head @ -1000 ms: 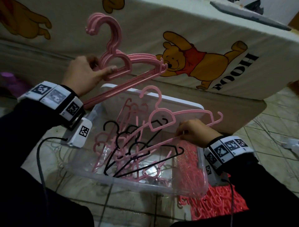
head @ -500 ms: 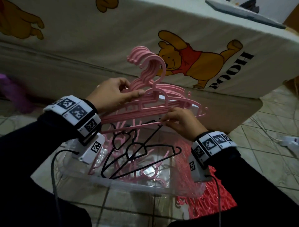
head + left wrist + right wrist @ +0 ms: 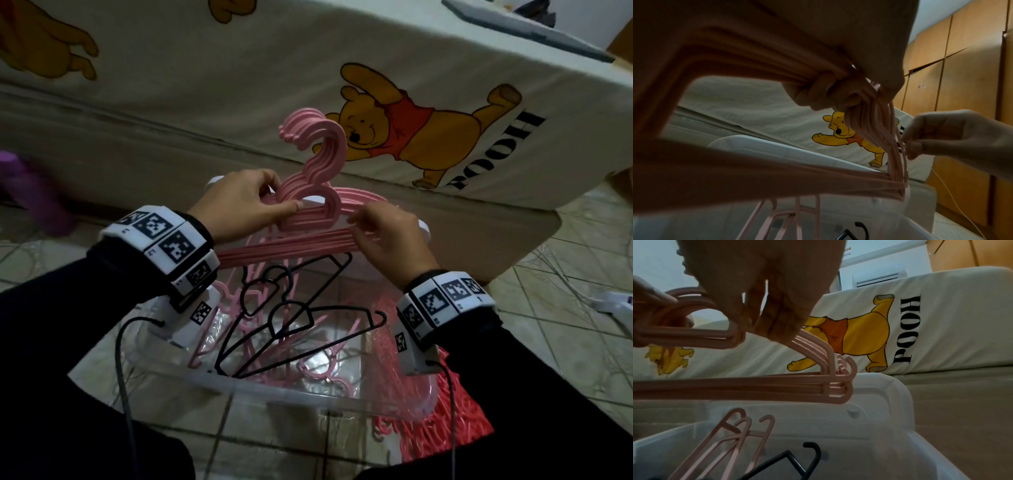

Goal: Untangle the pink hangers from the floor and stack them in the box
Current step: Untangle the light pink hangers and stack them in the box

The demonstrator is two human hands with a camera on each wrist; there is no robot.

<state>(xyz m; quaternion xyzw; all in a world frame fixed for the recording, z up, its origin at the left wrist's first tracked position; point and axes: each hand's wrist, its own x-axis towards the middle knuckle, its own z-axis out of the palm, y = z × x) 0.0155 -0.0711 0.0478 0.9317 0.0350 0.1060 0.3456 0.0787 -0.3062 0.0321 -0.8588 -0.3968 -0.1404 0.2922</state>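
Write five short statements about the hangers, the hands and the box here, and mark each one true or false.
1. The left hand holds the bundle of pink plastic hangers near the base of its hooks. True.
2. The right hand hangs idle, away from the bundle. False: its fingers pinch the bundle's shoulder bars.
3. The clear plastic storage box holds black wire hangers as well as loose pink ones. True.
4. The bundle lies flat on the box's bottom. False: it is held up above the box.
5. The hooks of the held hangers point in different directions. False: they are lined up together.
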